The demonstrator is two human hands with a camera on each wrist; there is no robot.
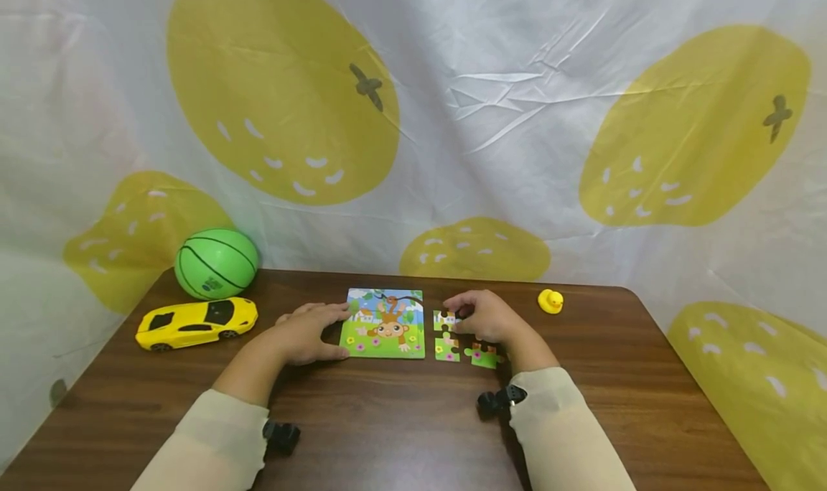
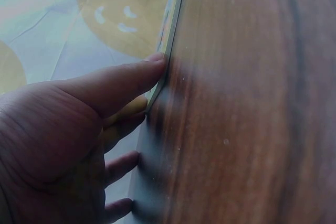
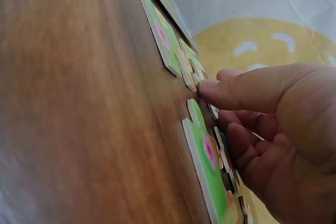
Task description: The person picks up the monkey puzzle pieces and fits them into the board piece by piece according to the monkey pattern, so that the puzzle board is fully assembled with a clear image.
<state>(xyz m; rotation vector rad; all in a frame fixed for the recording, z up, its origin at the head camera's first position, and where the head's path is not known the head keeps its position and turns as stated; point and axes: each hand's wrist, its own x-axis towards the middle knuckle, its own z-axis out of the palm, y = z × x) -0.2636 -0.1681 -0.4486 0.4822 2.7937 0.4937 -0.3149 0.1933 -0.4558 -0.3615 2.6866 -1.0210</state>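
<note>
A square picture board (image 1: pixel 388 333) with a cartoon monkey lies flat on the table. My left hand (image 1: pixel 306 333) spreads at its left side, the thumb (image 2: pixel 131 80) touching its edge and the forefinger near the upper left. To the board's right, my right hand (image 1: pixel 487 317) pinches a jigsaw piece (image 1: pixel 443 321) showing a small house, low over the tabletop; the fingers partly hide it. Below that piece lies a green jigsaw piece (image 1: pixel 446 349) with a pink flower. Another flowered green piece (image 3: pixel 206 153) lies under the right hand, with more pieces partly hidden behind it.
On the left of the brown wooden table (image 1: pixel 400 419) stand a yellow toy car (image 1: pixel 197 324) and a green ball (image 1: pixel 216 263). A yellow rubber duck (image 1: pixel 550 301) sits at the back right. Behind the table hangs a lemon-print curtain (image 1: pixel 491 153).
</note>
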